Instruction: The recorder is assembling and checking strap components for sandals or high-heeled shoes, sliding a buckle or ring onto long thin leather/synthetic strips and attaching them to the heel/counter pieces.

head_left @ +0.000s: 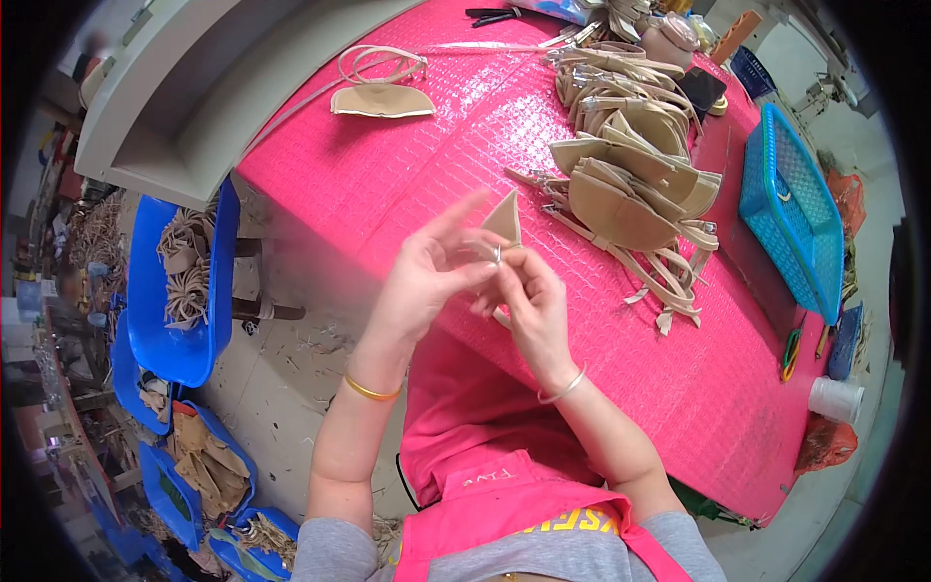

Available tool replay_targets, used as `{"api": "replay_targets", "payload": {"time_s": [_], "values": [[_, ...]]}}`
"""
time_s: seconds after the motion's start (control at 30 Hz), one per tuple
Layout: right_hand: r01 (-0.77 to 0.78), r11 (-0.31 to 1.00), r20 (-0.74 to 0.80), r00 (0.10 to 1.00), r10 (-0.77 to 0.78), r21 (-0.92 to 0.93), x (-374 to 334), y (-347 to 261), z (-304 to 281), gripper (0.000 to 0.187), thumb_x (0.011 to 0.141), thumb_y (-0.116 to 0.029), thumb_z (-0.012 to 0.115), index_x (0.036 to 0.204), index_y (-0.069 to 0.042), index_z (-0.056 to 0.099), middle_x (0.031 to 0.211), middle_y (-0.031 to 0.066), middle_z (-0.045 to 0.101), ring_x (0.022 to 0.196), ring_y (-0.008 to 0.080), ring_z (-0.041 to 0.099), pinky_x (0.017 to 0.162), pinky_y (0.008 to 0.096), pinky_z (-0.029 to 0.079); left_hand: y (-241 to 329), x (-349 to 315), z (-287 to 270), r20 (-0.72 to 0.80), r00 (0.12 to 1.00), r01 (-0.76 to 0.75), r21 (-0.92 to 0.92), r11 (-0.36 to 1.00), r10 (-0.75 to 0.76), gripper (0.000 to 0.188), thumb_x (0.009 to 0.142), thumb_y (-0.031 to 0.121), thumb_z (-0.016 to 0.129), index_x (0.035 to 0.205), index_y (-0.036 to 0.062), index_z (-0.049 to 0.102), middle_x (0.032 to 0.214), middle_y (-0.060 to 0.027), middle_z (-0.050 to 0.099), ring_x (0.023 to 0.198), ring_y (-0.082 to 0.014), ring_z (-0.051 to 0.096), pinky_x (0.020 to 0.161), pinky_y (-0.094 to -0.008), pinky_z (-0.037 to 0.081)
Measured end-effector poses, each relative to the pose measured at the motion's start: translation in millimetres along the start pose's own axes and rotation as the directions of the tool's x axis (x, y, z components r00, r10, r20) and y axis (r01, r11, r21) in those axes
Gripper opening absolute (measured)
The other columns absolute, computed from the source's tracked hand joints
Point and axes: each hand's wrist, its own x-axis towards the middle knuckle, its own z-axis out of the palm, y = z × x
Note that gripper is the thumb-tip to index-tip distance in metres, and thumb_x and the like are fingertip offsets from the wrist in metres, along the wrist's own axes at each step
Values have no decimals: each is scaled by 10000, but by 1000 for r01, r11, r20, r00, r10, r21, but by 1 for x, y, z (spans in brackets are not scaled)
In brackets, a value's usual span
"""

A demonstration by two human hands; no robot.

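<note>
Just above the near edge of the pink table, my two hands meet around a beige sandal heel piece (503, 221) with a small silver buckle (497, 254). My left hand (424, 276) is closed in a pinch at the buckle, its index finger raised and blurred by motion. Fingers and thumb of my right hand (535, 308) press together on the strap beside the buckle. The pointed upper part of the piece sticks up beyond my fingers; most of its strap is hidden in them.
A heap of similar beige heel pieces (621, 204) with straps and buckles lies to the right. One single piece (383, 100) rests at the far left of the pink table (446, 126). A turquoise basket (792, 213) stands at right; blue bins (184, 354) sit left, scissors (791, 354) near the right edge.
</note>
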Motion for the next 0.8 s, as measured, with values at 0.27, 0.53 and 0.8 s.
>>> {"api": "replay_targets", "payload": {"time_s": [0.27, 0.53, 0.8], "values": [[299, 804, 27, 943, -333, -514, -17, -15, -15, 173, 836, -55, 485, 973, 9, 569, 838, 83, 556, 797, 155, 528, 671, 269, 431, -21, -23, 22, -186, 982, 32, -34, 999, -38, 170, 812, 35, 561, 943, -68, 592, 822, -78, 621, 676, -99, 577, 609, -225, 470], [623, 459, 396, 771, -499, -633, 13, -54, -37, 246, 652, 10, 600, 895, -28, 598, 783, 95, 571, 651, 207, 573, 571, 273, 456, -23, -21, 31, -96, 988, 127, 64, 990, -121, 193, 856, 84, 505, 991, -28, 587, 774, -76, 622, 625, -105, 594, 514, -210, 475], [759, 94, 564, 555, -612, -645, -17, -26, -54, 304, 599, -67, 646, 900, -91, 613, 822, 30, 598, 743, 193, 564, 596, 300, 450, -38, -19, 37, -174, 981, 74, -83, 994, -88, 223, 852, 124, 509, 960, -53, 592, 810, -143, 638, 692, -149, 614, 595, -240, 491]]}}
